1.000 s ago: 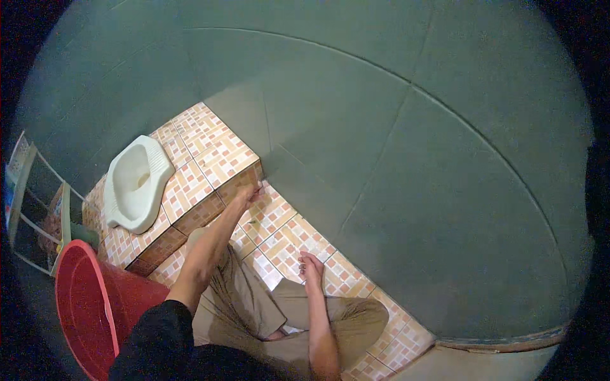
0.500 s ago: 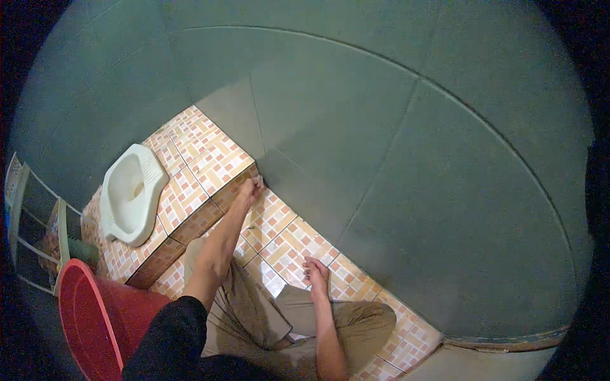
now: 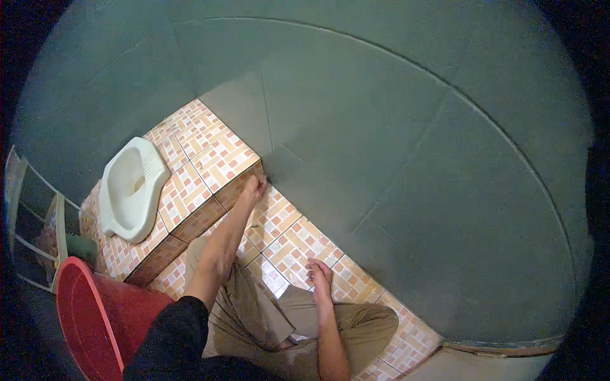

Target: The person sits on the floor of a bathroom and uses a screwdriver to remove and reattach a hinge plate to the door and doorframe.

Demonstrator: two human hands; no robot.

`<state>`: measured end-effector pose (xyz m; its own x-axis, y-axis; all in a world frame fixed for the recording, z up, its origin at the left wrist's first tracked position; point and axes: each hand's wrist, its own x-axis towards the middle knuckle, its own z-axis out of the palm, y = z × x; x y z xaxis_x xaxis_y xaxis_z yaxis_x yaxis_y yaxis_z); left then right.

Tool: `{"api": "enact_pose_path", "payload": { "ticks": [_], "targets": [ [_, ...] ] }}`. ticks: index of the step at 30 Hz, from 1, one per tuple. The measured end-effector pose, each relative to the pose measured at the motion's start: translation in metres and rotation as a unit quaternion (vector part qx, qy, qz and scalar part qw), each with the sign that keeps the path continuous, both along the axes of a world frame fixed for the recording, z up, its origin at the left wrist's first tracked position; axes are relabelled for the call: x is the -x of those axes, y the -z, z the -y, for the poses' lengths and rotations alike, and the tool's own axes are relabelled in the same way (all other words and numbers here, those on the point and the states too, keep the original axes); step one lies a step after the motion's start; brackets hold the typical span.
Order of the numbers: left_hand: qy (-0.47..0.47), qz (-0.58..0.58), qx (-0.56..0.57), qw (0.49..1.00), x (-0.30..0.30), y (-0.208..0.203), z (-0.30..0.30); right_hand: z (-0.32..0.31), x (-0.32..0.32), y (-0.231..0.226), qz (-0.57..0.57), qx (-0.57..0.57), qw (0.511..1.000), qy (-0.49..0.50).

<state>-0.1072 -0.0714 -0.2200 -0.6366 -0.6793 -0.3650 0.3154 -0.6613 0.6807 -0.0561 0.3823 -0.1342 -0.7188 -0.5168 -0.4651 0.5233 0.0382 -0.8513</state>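
My left hand (image 3: 255,189) reaches far forward, fingers closed and pressed at the inner corner where the tiled step's front face (image 3: 236,190), the floor and the wall meet. Whatever it may hold is too small or hidden to make out. Above my folded legs, my right hand (image 3: 322,277) hovers near the tiled floor (image 3: 295,247). Its fingers are loosely curled, with gaps between them, and nothing shows in them. Set into the raised, patterned step on the left is a white squat toilet (image 3: 135,193).
A red plastic tub (image 3: 130,308) stands close by my left arm. Behind it is a pale shelf rack (image 3: 58,232) holding items I cannot make out. The grey-green wall (image 3: 381,140) curves round ahead and to the right. A pale threshold (image 3: 489,365) lies at the lower right.
My left hand has shifted very slightly along the corner, still closed. The whole view has tilted a little. My right hand stays nearly where it was.
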Motion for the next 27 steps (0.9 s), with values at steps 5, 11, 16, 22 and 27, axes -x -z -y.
{"api": "enact_pose_path", "payload": {
  "ticks": [5, 11, 16, 22, 27],
  "targets": [
    [-0.043, -0.071, 0.002, 0.997, -0.006, -0.031, -0.087, -0.009, 0.011, 0.003, 0.001, -0.006, 1.000, 0.009],
    [-0.139, 0.029, -0.063, 0.988, -0.024, -0.010, -0.042, 0.012, -0.008, -0.016, 0.027, -0.012, 1.000, -0.005],
    [-0.159, 0.057, -0.062, 0.984, 0.032, -0.046, -0.058, -0.003, 0.007, -0.008, 0.016, -0.035, 0.999, 0.006],
    [-0.001, -0.098, 0.016, 0.995, -0.013, -0.030, -0.060, 0.004, 0.001, -0.019, 0.011, -0.022, 1.000, 0.003],
    [-0.210, 0.047, -0.141, 0.966, 0.020, -0.023, -0.079, -0.004, 0.006, -0.013, 0.005, -0.018, 1.000, 0.001]
  ]
}}
